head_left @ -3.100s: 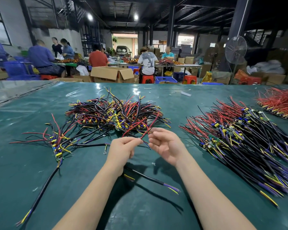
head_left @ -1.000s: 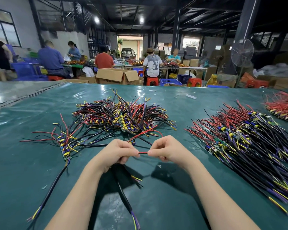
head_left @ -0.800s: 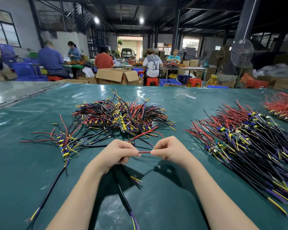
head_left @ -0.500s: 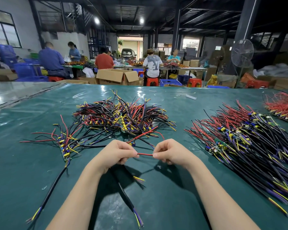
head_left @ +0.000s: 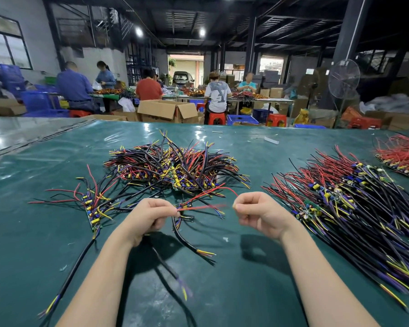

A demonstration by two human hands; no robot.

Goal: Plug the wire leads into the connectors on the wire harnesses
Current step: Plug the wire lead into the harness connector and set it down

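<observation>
My left hand [head_left: 149, 217] is closed around a wire harness whose black cables [head_left: 187, 241] hang below it over the table. A thin red wire lead [head_left: 201, 206], blurred, stretches from my left fingertips to my right hand [head_left: 260, 214], which pinches its far end. The connector itself is hidden inside my left fingers. Both hands hover just above the green table cover [head_left: 234, 279].
A tangled pile of harnesses [head_left: 172, 168] lies behind my hands. A single harness with a small board [head_left: 92, 208] lies to the left. A long fanned heap of harnesses [head_left: 352, 208] fills the right side, and red wires [head_left: 401, 154] lie far right. People work at tables beyond.
My right hand has moved away to the right, so the red lead between the hands is now much longer. The hanging black cables have swung.
</observation>
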